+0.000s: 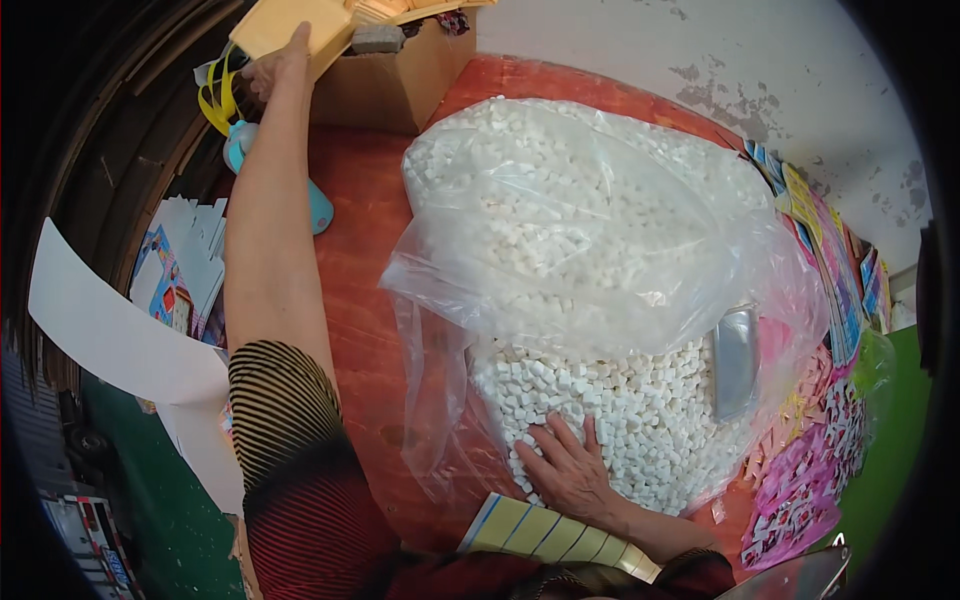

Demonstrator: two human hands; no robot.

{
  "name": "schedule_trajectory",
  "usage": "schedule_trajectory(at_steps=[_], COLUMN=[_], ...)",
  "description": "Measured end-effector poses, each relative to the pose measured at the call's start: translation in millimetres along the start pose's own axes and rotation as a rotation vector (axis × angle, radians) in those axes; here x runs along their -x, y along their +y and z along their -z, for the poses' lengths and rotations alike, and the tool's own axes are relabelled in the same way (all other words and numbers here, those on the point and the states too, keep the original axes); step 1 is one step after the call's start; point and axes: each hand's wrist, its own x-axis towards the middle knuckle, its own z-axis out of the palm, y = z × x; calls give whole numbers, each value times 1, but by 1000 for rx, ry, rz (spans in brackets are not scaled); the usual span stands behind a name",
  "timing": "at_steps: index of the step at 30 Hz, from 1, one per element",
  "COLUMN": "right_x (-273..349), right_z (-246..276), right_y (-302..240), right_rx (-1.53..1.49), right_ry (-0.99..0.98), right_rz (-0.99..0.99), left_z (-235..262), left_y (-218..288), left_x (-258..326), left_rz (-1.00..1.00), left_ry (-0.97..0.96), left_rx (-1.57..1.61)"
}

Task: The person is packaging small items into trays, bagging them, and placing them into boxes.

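Observation:
My left hand (pixel 282 68) reaches to the far left and grips the side of a pale yellow plastic tray (pixel 290 35), thumb on one face and fingers round the edge. A cardboard box (pixel 415 85) stands beside it. My right hand (pixel 568 465) lies with its fingers spread on a heap of small white cube-like pieces (pixel 640 400). They spill from the mouth of a large clear plastic bag (pixel 600 240), which is full of the same pieces. A silvery rectangular container (pixel 735 362) rests on the heap's right side.
A turquoise bottle (pixel 320 208) with a yellow strap is partly behind my left forearm. Pink printed packets (pixel 800 490) and colourful printed sheets (pixel 825 245) line the right side. A curved white sheet (pixel 110 315) sticks out at left. The red tabletop (pixel 365 300) meets a peeling wall (pixel 780 80).

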Motion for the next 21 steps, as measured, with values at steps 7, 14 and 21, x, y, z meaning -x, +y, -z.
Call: schedule_trajectory(at_steps=[7,14,21], right_x=[-2,-2,-2], right_z=[-2,-5,-1], right_y=[0,2,2], right_rx=[-14,-23,-34], right_ry=[44,50,36], right_rz=[-10,-7,8], left_z=[-19,-15,-4], left_y=[-27,-35,-22], left_x=[-16,-8,-13], left_rz=[-172,87,161], left_ry=[-153,-441,-567], left_rx=[719,835,793])
